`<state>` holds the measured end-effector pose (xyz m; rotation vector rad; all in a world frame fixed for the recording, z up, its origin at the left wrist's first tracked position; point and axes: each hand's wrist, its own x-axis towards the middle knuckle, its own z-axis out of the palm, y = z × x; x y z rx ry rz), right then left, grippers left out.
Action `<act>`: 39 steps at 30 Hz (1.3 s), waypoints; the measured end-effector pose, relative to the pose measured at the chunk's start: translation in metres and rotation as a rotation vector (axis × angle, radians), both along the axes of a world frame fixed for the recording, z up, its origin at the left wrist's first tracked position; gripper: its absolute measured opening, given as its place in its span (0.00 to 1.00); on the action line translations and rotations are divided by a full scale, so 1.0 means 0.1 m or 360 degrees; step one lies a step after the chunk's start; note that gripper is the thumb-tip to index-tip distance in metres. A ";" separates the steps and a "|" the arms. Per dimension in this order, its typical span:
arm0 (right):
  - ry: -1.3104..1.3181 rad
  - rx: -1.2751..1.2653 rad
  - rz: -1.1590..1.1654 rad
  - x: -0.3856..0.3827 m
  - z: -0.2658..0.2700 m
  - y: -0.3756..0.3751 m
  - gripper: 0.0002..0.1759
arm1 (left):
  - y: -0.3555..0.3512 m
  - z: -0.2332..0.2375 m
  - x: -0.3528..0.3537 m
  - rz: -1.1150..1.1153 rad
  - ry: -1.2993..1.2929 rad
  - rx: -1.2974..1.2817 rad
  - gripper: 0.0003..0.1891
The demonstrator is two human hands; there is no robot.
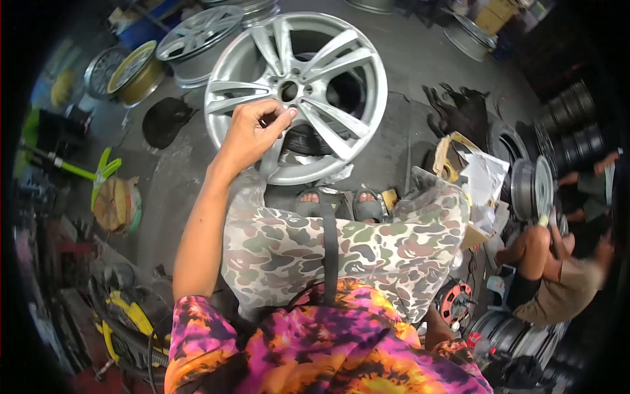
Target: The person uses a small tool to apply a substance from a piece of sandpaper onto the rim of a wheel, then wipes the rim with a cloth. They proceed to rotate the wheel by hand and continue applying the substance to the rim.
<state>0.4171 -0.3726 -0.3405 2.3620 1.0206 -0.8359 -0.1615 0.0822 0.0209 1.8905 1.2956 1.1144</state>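
A silver alloy wheel rim (359,129) with paired spokes stands tilted in front of my knees, its face toward me. My left hand (261,123) reaches over the lower left spokes, just below the centre hole. Its fingers are curled in and pressed against the thumb; I cannot tell what, if anything, is pinched there. A dark tyre (308,140) shows behind the gaps between the spokes. My right arm hangs down at the lower right, mostly covered by the sleeve, and the right hand is out of sight.
Black animals lie on the floor at left (167,123) and right (461,113). More rims (197,46) stand at the back left. A carton with papers (482,180) and a cable reel (454,302) are right of my legs. Another person (558,282) sits at far right.
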 end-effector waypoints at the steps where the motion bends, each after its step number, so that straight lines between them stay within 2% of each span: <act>1: 0.0023 -0.0012 0.0064 0.01 -0.07 0.01 0.47 | -0.05 0.00 -0.09 0.0044 0.0002 0.0009 0.14; 3: 0.0054 -0.0120 0.0183 0.20 -0.03 0.08 0.47 | -0.17 -0.02 -0.24 0.0210 -0.0209 -0.0141 0.14; 6: 0.0149 -0.0217 0.0395 0.37 -0.07 0.04 0.48 | -0.26 -0.07 -0.43 0.0328 -0.0251 -0.0085 0.14; 9: 0.0317 -0.0103 0.0529 0.42 0.04 -0.05 0.49 | -0.31 -0.05 -0.49 0.0372 -0.0408 -0.0094 0.15; 11: 0.0470 0.0144 0.0432 0.29 0.54 0.04 0.51 | -0.26 0.00 -0.44 0.0312 -0.0573 -0.0188 0.15; 13: 0.0656 0.0431 0.0294 -0.15 1.54 0.31 0.53 | -0.25 0.12 -0.28 0.0240 -0.0566 -0.0175 0.15; 15: 0.0469 0.0494 0.0262 -0.44 2.37 0.64 0.56 | -0.25 0.28 -0.01 0.0004 -0.0544 -0.0110 0.12; 17: 0.0221 0.0701 0.0211 -0.29 2.56 0.76 0.53 | -0.30 0.45 0.36 -0.0224 -0.0463 -0.0154 0.08; 18: 0.0217 0.0796 0.0176 -0.41 2.91 0.97 0.51 | -0.38 0.63 0.58 -0.0330 -0.0315 -0.0271 0.05; 19: 0.0215 0.0890 0.0148 -0.54 3.34 1.22 0.49 | -0.44 0.71 0.84 -0.0551 -0.0342 0.0050 0.06; 21: 0.0151 0.1359 0.0406 -0.55 3.73 1.47 0.45 | -0.61 0.92 1.26 -0.0900 -0.0140 0.0079 0.09; 23: -0.0006 0.1586 0.0345 -0.60 4.05 1.68 0.45 | -0.72 0.85 1.67 -0.1181 -0.0195 0.0396 0.17; 25: -0.0078 0.1978 0.0476 -0.57 4.26 1.79 0.47 | -0.93 0.88 2.04 -0.1090 -0.0066 0.0865 0.27; 27: -0.0106 0.2225 0.0625 -0.69 4.56 1.84 0.45 | -1.14 1.11 2.33 -0.1039 0.0123 0.1055 0.35; 28: 0.0149 0.2319 0.0507 -0.58 4.58 1.84 0.47 | -1.24 1.19 2.47 -0.0908 0.0143 0.1216 0.37; 29: 0.0009 0.2405 0.0770 -0.55 4.63 1.85 0.48 | -1.33 1.23 2.61 -0.0774 0.0166 0.1373 0.39; 30: 0.0098 0.2499 0.0848 -0.60 4.67 1.86 0.49 | -1.40 1.22 2.76 -0.0711 0.0151 0.1419 0.35; 31: 0.0197 0.2589 0.0923 -0.66 4.70 1.87 0.49 | -1.44 1.19 2.86 -0.0688 0.0165 0.1400 0.35; 33: 0.0211 0.2576 0.0995 -0.68 4.71 1.91 0.49 | -1.52 1.27 2.84 -0.0500 0.0155 0.1539 0.25; 34: 0.0293 0.2591 0.1075 -0.69 4.73 1.94 0.51 | -1.52 1.26 2.77 -0.0565 0.0136 0.1560 0.17; 36: 0.0334 0.2533 0.1153 -0.73 4.75 2.04 0.57 | -1.49 1.21 2.75 -0.0554 0.0124 0.1565 0.16; 39: 0.0179 0.2392 0.1173 -0.83 4.83 2.15 0.57 | -1.43 1.22 2.74 -0.0471 0.0089 0.1649 0.14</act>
